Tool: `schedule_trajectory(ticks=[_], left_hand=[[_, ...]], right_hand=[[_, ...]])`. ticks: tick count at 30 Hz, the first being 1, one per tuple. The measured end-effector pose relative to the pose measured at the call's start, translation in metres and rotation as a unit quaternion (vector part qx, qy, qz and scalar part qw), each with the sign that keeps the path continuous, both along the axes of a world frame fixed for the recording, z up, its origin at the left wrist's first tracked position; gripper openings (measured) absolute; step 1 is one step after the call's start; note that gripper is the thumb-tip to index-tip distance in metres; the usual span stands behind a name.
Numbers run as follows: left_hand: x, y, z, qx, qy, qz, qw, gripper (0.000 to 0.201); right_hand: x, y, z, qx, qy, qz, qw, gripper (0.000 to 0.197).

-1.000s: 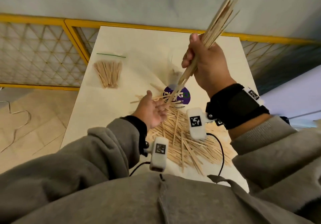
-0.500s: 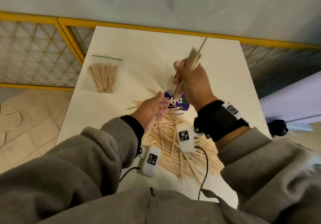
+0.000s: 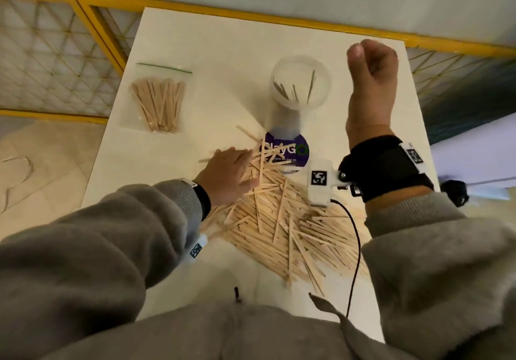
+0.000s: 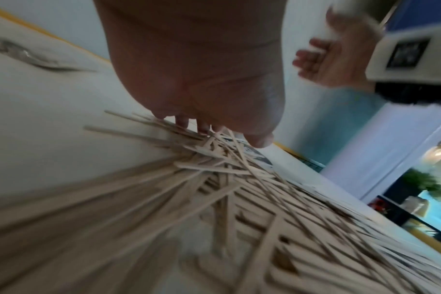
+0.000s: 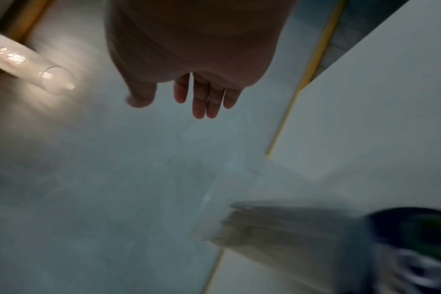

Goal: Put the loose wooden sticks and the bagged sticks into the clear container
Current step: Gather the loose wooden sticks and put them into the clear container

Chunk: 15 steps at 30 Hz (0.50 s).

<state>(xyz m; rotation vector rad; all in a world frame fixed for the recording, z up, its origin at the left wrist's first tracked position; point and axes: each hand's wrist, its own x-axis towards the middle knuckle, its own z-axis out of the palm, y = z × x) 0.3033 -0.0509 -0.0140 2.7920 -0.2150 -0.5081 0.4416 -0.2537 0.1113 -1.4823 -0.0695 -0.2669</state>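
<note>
While a yellow railing [image 3: 92, 10] with wire mesh runs along the far side, a white table [image 3: 201, 38] stands before a pale wall. At far left of the table lies the clear bag of sticks [image 3: 160, 102], their long axis running near to far. The left hand [image 3: 226, 175] rests flat, fingers straight, on the pile of loose wooden sticks [image 3: 279, 220], which point in many directions. Just beyond the pile the clear container [image 3: 300, 88] stands upright with a few sticks inside, leaning. To its right the right hand [image 3: 371, 80] is raised, loosely curled, holding nothing.
</note>
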Motion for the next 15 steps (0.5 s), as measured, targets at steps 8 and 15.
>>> schedule_trajectory(ticks=[8, 15], left_hand=[[-0.052, 0.006, -0.003, 0.052, 0.022, -0.088, 0.995, 0.131], [-0.046, 0.003, 0.000, -0.008, -0.014, 0.042, 0.999, 0.090]], right_hand=[[-0.112, -0.070, -0.093, -0.624, 0.197, 0.369, 0.660, 0.127], [-0.139, -0.067, -0.110, -0.653, 0.116, 0.283, 0.693, 0.099]])
